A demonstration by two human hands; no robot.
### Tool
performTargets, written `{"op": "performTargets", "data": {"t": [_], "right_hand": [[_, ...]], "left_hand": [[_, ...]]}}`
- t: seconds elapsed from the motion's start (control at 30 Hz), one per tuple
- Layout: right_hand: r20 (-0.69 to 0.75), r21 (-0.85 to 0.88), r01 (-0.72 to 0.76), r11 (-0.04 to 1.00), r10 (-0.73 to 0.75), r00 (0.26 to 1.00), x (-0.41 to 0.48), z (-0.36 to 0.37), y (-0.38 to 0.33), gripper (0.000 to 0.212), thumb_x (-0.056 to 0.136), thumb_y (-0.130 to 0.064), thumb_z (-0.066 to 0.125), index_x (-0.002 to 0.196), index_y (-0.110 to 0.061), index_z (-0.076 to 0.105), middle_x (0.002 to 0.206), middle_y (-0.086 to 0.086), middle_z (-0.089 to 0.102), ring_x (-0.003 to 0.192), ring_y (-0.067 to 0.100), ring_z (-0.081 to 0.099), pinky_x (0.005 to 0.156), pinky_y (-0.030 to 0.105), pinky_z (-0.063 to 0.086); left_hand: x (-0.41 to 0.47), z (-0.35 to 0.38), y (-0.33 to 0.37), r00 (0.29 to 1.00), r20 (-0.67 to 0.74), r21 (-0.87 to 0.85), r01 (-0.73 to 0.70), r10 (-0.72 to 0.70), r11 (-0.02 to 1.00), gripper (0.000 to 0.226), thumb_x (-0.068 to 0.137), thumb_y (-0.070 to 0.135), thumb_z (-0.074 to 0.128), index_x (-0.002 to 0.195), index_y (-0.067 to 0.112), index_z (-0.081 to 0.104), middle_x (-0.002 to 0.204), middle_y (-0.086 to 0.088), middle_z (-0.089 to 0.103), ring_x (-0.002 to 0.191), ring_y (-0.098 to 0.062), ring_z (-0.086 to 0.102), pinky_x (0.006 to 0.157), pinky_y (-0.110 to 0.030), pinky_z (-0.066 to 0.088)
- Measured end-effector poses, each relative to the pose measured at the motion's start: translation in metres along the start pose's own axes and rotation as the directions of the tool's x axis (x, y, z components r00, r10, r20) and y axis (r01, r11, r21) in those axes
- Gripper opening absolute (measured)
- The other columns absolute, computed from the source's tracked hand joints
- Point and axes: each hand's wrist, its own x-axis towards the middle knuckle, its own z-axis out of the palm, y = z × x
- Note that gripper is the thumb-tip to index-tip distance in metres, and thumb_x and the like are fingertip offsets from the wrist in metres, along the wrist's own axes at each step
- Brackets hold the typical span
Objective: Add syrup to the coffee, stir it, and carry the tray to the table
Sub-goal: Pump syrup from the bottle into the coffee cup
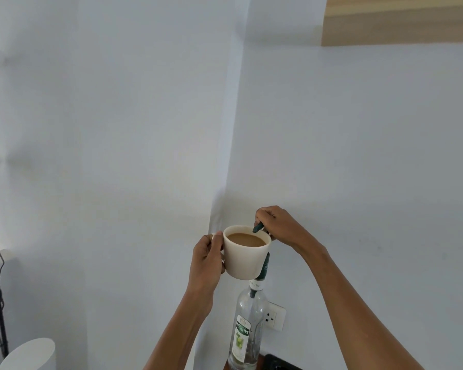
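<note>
Against white wall (358,156), low centre: syrup bottle (247,329) stands upright, long axis vertical, neck up; clear glass, green-white label. Cream cup (245,259) level beside bottle's neck, mouth up, holds light-brown coffee (246,239). Your left grip (207,256) wraps cup's handle side. Your right grip (274,222) curls over dark green pump (263,265), spout pointing down-left over cup rim.
</note>
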Motion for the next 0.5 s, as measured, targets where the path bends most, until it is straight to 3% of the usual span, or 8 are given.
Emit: {"op": "performTargets", "data": {"t": [0.13,0.27,0.5], "right_hand": [[0.014,0.011,-0.024,1.000,0.024,1.000,-0.0001,-0.0041,-0.0056,0.027,0.096,-0.012,0.040,0.072,-0.007,0.052,0.062,-0.006,0.068,0.048,-0.001,0.060,0.049,0.015,0.050],[0.019,-0.002,-0.029,1.000,0.029,0.999,-0.0004,-0.0045,-0.0084,0.026,0.096,-0.011,0.041,0.073,-0.007,0.053,0.061,-0.006,0.068,0.048,0.001,0.060,0.049,0.016,0.051],[0.008,0.021,-0.035,0.999,0.035,0.999,-0.0013,-0.0021,-0.0068,0.025,0.094,-0.012,0.041,0.074,-0.005,0.055,0.058,-0.010,0.070,0.049,0.004,0.058,0.047,0.016,0.049]], "left_hand": [[-0.0004,-0.0003,-0.0025,1.000,0.002,0.015,0.007,-0.007,1.000,0.038,0.103,0.033,0.047,0.090,0.000,0.058,0.057,0.014,0.051,0.054,-0.004,0.043,0.047,-0.015,0.039],[-0.0005,-0.0005,-0.0053,1.000,-0.009,0.008,0.012,-0.012,1.000,0.040,0.103,0.033,0.047,0.096,-0.006,0.056,0.065,0.007,0.050,0.058,-0.009,0.043,0.047,-0.015,0.039],[0.0018,0.0007,-0.0059,1.000,-0.002,0.003,0.015,-0.015,1.000,0.033,0.103,0.033,0.047,0.082,0.010,0.056,0.055,0.016,0.049,0.054,-0.005,0.042,0.046,-0.015,0.038]]}}
